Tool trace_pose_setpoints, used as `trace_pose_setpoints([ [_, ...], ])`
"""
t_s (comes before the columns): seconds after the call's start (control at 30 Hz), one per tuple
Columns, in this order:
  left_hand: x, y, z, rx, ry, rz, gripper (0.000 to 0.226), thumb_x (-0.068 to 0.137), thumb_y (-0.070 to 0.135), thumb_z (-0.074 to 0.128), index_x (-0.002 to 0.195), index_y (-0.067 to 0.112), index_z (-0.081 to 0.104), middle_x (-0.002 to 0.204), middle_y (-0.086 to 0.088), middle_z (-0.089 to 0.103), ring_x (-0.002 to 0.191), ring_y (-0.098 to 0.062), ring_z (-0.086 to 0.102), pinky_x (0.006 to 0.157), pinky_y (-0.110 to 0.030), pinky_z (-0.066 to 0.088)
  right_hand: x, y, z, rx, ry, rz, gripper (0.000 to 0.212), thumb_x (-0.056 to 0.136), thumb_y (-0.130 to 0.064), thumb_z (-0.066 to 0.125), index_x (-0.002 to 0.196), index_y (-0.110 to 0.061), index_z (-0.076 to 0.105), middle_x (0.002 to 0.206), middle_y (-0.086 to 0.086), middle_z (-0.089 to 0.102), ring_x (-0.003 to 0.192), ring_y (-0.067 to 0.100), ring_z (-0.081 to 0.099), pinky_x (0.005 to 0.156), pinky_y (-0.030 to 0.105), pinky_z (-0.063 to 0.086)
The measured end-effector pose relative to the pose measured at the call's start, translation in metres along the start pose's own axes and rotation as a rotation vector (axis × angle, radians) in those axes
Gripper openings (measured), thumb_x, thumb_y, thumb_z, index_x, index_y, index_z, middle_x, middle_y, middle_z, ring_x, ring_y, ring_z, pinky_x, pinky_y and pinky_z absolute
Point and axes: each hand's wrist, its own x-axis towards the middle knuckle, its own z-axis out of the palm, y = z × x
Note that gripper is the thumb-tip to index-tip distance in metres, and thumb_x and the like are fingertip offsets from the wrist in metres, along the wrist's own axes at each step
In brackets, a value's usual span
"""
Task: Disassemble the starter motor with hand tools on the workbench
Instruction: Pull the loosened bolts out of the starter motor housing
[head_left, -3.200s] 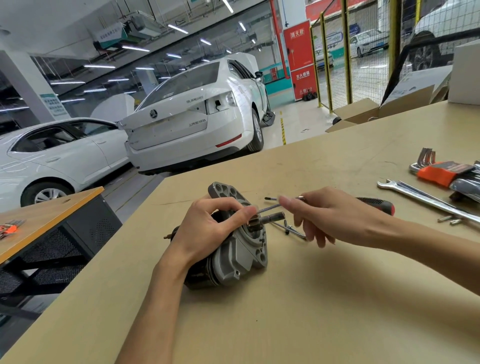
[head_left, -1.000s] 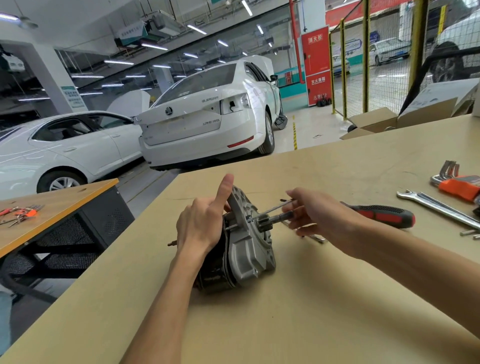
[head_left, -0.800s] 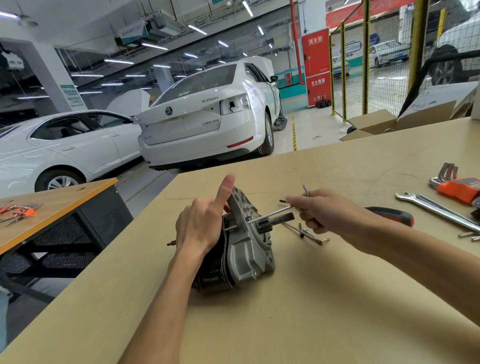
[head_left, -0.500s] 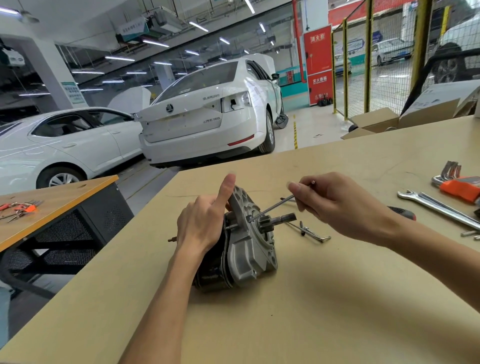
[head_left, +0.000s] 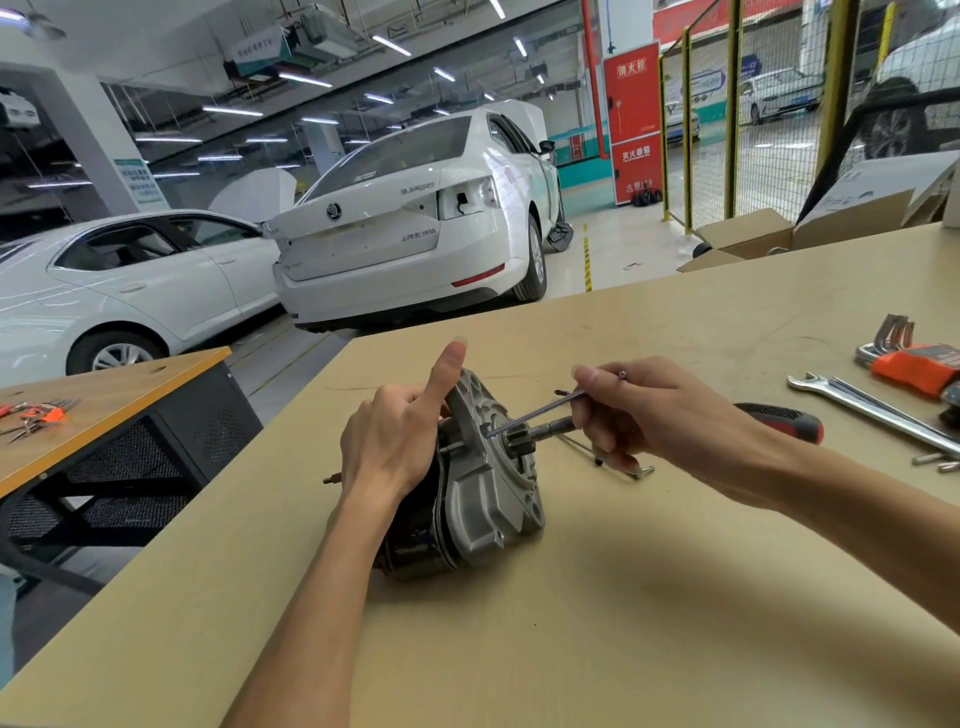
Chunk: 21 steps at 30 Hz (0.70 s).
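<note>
The starter motor (head_left: 483, 499) lies on its side on the workbench (head_left: 623, 623), its grey end housing and pinion shaft facing right. My left hand (head_left: 395, 441) grips the dark motor body from behind, thumb raised straight along the housing flange. My right hand (head_left: 639, 415) pinches a long thin through bolt (head_left: 530, 415) that slants down into a hole in the housing face. Another loose long bolt (head_left: 618, 462) lies on the bench just under my right hand.
A red-and-black screwdriver (head_left: 784, 421) lies behind my right wrist. At the right edge are chrome wrenches (head_left: 872, 405), an orange hex key set (head_left: 914, 358) and small screws (head_left: 935, 460). Cardboard boxes (head_left: 769, 239) stand beyond the bench; a second bench (head_left: 104, 405) sits left.
My right hand let go of the screwdriver and took hold of the long bolt, drawing it up and right out of the housing. My left thumb went from curled over the flange to straight.
</note>
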Motion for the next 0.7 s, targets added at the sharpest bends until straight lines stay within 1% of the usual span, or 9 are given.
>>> trace_pose_setpoints([
  [0.07, -0.001, 0.000, -0.001, -0.039, 0.023, -0.002, 0.080, 0.058, 0.103, 0.013, 0.047, 0.023, 0.020, 0.034, 0.011, 0.025, 0.043, -0.016, 0.027, 0.053, -0.034, 0.026, 0.000, 0.003, 0.001, 0.113, -0.040, 0.053, 0.040, 0.105, -0.029, 0.041, 0.082, -0.003, 0.060, 0.056, 0.002, 0.056, 0.049, 0.013, 0.053, 0.045, 0.021, 0.042],
  [0.1, -0.002, -0.001, -0.002, -0.076, 0.036, -0.006, 0.085, 0.055, 0.105, 0.009, 0.045, 0.022, 0.026, 0.035, 0.013, 0.028, 0.043, -0.019, 0.032, 0.053, -0.034, 0.028, 0.000, 0.004, 0.002, 0.165, -0.057, 0.075, 0.039, 0.105, -0.029, 0.041, 0.083, -0.003, 0.061, 0.057, 0.003, 0.057, 0.050, 0.014, 0.054, 0.046, 0.020, 0.043],
  [0.13, -0.002, -0.002, -0.002, -0.119, 0.051, -0.019, 0.092, 0.051, 0.107, 0.004, 0.046, 0.021, 0.038, 0.040, 0.015, 0.036, 0.045, -0.024, 0.044, 0.055, -0.034, 0.032, 0.000, 0.006, 0.003, 0.207, -0.070, 0.092, 0.039, 0.104, -0.029, 0.042, 0.084, -0.003, 0.061, 0.059, 0.004, 0.058, 0.050, 0.014, 0.055, 0.046, 0.020, 0.044],
  [0.2, -0.002, -0.005, -0.002, -0.181, 0.077, -0.051, 0.106, 0.048, 0.106, -0.004, 0.062, 0.024, 0.062, 0.057, 0.015, 0.052, 0.069, -0.031, 0.065, 0.064, -0.028, 0.038, -0.001, 0.007, 0.004, 0.244, -0.087, 0.102, 0.038, 0.104, -0.030, 0.043, 0.085, -0.004, 0.062, 0.062, 0.006, 0.060, 0.053, 0.015, 0.057, 0.048, 0.020, 0.046],
  [0.27, -0.001, -0.007, -0.002, -0.202, 0.087, -0.057, 0.111, 0.051, 0.104, -0.004, 0.073, 0.024, 0.070, 0.065, 0.011, 0.058, 0.080, -0.031, 0.068, 0.071, -0.026, 0.039, -0.002, 0.006, 0.006, 0.219, -0.083, 0.071, 0.038, 0.104, -0.031, 0.043, 0.085, -0.003, 0.062, 0.062, 0.007, 0.061, 0.054, 0.015, 0.058, 0.048, 0.021, 0.046],
  [0.37, 0.001, -0.007, -0.001, -0.195, 0.067, -0.041, 0.112, 0.055, 0.102, -0.002, 0.077, 0.023, 0.074, 0.067, 0.012, 0.061, 0.080, -0.026, 0.068, 0.076, -0.028, 0.040, -0.004, 0.002, 0.008, 0.113, -0.032, -0.013, 0.040, 0.104, -0.029, 0.042, 0.083, -0.002, 0.061, 0.059, 0.006, 0.060, 0.053, 0.017, 0.057, 0.049, 0.022, 0.045],
  [0.5, -0.001, -0.005, -0.001, -0.195, 0.063, -0.042, 0.112, 0.047, 0.106, -0.006, 0.071, 0.027, 0.069, 0.064, 0.015, 0.058, 0.080, -0.026, 0.067, 0.071, -0.025, 0.037, -0.003, -0.004, 0.005, 0.079, -0.072, 0.016, 0.039, 0.105, -0.025, 0.042, 0.082, -0.001, 0.063, 0.060, 0.008, 0.062, 0.054, 0.018, 0.059, 0.049, 0.022, 0.046],
  [0.6, -0.002, -0.003, -0.003, -0.174, 0.038, -0.025, 0.127, 0.040, 0.108, -0.008, 0.075, 0.015, 0.072, 0.065, 0.015, 0.060, 0.079, -0.028, 0.066, 0.068, -0.027, 0.037, -0.004, -0.006, 0.003, 0.105, -0.108, 0.059, 0.036, 0.104, -0.024, 0.044, 0.085, 0.000, 0.065, 0.064, 0.008, 0.064, 0.057, 0.017, 0.061, 0.051, 0.022, 0.048],
  [0.7, -0.001, -0.004, -0.004, -0.130, 0.010, -0.009, 0.140, 0.039, 0.109, -0.003, 0.079, -0.002, 0.071, 0.071, 0.006, 0.068, 0.077, -0.032, 0.065, 0.072, -0.038, 0.043, -0.005, -0.005, 0.003, 0.107, -0.105, 0.058, 0.034, 0.103, -0.023, 0.045, 0.087, -0.001, 0.065, 0.066, 0.007, 0.066, 0.060, 0.017, 0.062, 0.053, 0.022, 0.049],
])
